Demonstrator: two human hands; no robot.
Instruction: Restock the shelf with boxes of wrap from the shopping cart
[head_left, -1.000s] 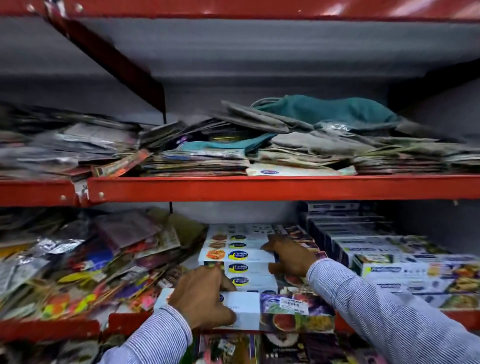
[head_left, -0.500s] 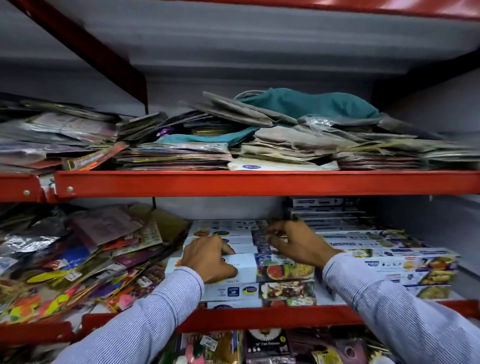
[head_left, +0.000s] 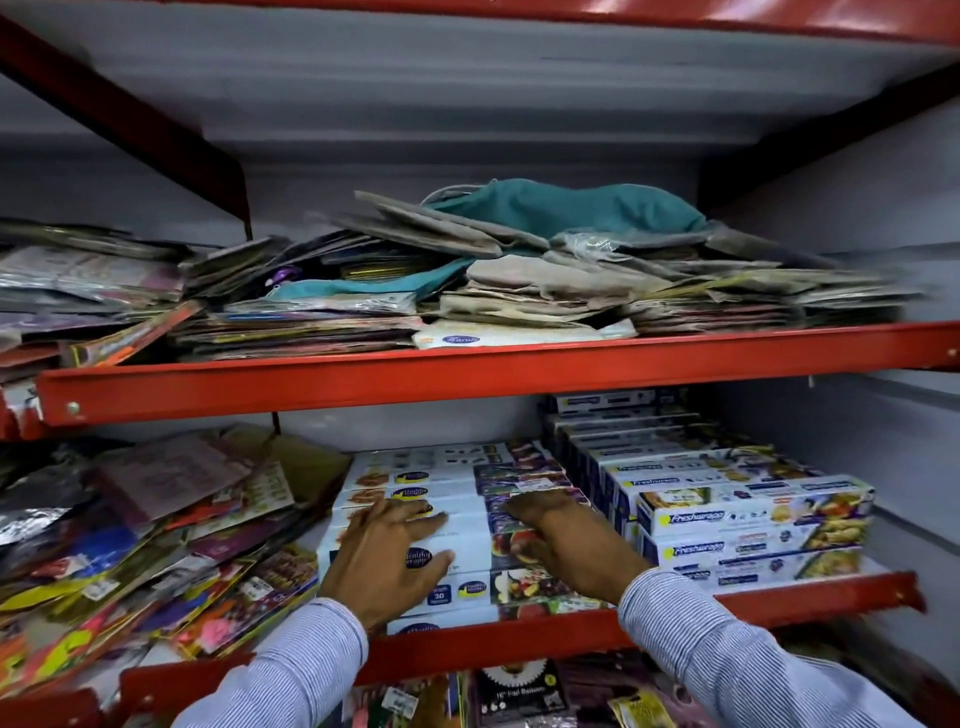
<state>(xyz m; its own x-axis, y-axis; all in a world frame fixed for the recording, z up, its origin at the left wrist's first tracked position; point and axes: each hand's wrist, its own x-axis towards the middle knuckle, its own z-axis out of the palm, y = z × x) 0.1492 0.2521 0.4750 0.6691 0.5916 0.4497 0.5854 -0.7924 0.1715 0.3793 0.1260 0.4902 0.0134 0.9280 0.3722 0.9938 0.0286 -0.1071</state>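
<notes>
White boxes of wrap with blue logos and fruit pictures are stacked in the middle of the lower red shelf (head_left: 727, 605). The top front box of wrap (head_left: 470, 553) lies flat on that stack. My left hand (head_left: 389, 551) presses down on its left half, fingers over the far edge and thumb near the front. My right hand (head_left: 566, 540) holds its right half, where the fruit picture is, with curled fingers. The shopping cart is out of view.
A taller stack of Freshwrapp boxes (head_left: 753, 514) stands close to the right of my right hand. Loose colourful packets (head_left: 156, 545) are heaped to the left. The upper red shelf (head_left: 467, 374) carries piled packets and teal cloth bags. More packets sit below.
Both hands lifted the box from below shelf level onto the stack and pushed it further back. The view has moved closer to the shelf.
</notes>
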